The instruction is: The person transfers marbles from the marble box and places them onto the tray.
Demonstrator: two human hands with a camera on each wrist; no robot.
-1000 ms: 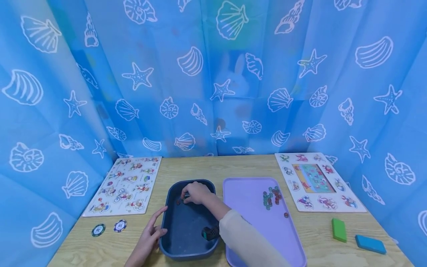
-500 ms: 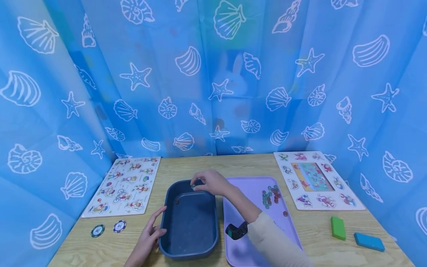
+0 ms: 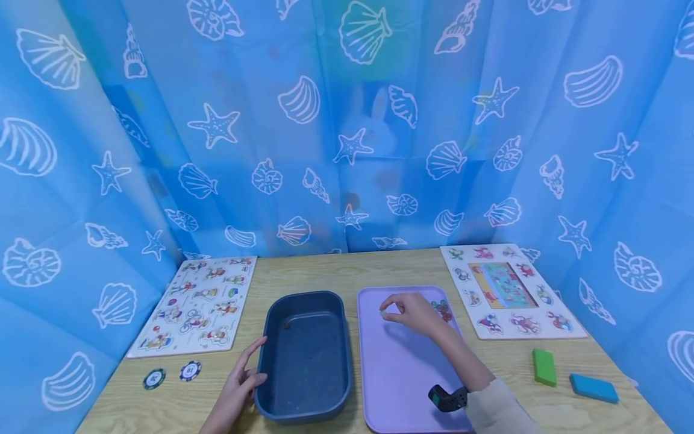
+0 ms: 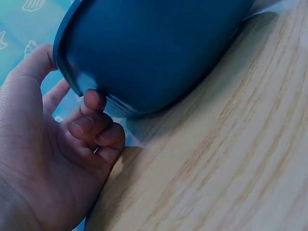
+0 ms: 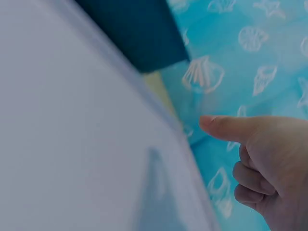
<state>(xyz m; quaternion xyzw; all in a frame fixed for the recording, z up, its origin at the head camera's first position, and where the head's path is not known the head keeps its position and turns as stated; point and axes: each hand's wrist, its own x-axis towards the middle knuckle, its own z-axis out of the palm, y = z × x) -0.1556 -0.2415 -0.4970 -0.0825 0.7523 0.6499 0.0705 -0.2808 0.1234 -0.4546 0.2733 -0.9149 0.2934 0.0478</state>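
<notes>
My left hand (image 3: 235,386) holds the left rim of a dark blue bin (image 3: 306,416), finger and thumb at its edge; the left wrist view shows the other fingers loosely curled below. One small reddish-brown glass bead (image 3: 287,325) lies inside the bin near the back left. Over a purple tray (image 3: 385,386), my right hand (image 3: 414,312) pinches a small pale, clear-looking bead (image 3: 384,314) between thumb and index finger. Behind that hand, partly hidden, sits a cluster of green and red glass beads (image 3: 443,310) at the tray's back right.
Two poker chips (image 3: 154,378) lie on the table left of the bin. A white picture board (image 3: 192,301) stands back left, and another board (image 3: 512,289) back right. Green (image 3: 544,367) and blue blocks (image 3: 593,387) are at the right. A shell-patterned curtain (image 3: 347,150) encloses the table.
My right hand has lifted a small bead out of the bin and carried it rightward over the purple tray. The left hand has stayed at the bin's rim.
</notes>
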